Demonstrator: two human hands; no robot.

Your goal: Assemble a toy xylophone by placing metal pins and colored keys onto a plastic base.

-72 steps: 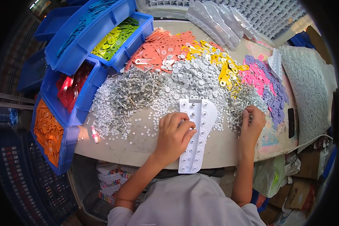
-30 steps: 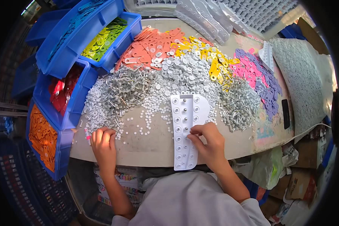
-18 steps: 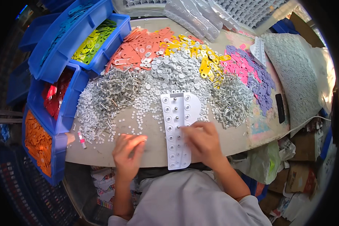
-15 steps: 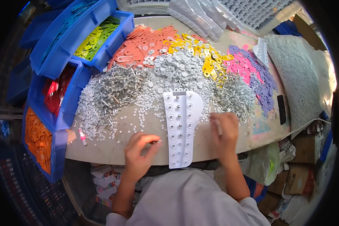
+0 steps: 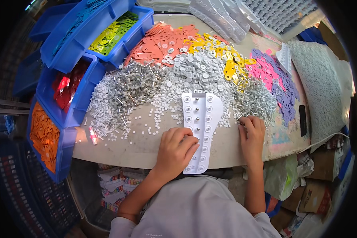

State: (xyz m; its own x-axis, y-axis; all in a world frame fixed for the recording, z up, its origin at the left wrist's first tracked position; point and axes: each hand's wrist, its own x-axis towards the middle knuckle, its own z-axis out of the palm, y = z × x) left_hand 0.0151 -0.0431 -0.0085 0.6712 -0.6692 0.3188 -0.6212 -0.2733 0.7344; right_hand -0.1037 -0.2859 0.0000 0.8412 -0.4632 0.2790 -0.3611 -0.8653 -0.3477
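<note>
Cluttered beige worktable [image 5: 146, 144]: at its near edge lies a white moulded plastic tray with round sockets [image 5: 202, 119], light, stiff, best pinched by its rim. Left hand [image 5: 175, 147] rests curled on it; right hand [image 5: 252, 135] picks among small silver metal pins [image 5: 258, 101], grip unclear.

Small packs [image 5: 114, 183] with bright colours lie under the counter [image 5: 139, 147], below its left part. Brown boxes [image 5: 320, 195] and a pale bag [image 5: 281, 179] sit beyond its right end.

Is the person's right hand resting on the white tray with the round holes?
No, the right hand is beside the white tray at the metal pins; the left hand touches the tray.
</note>
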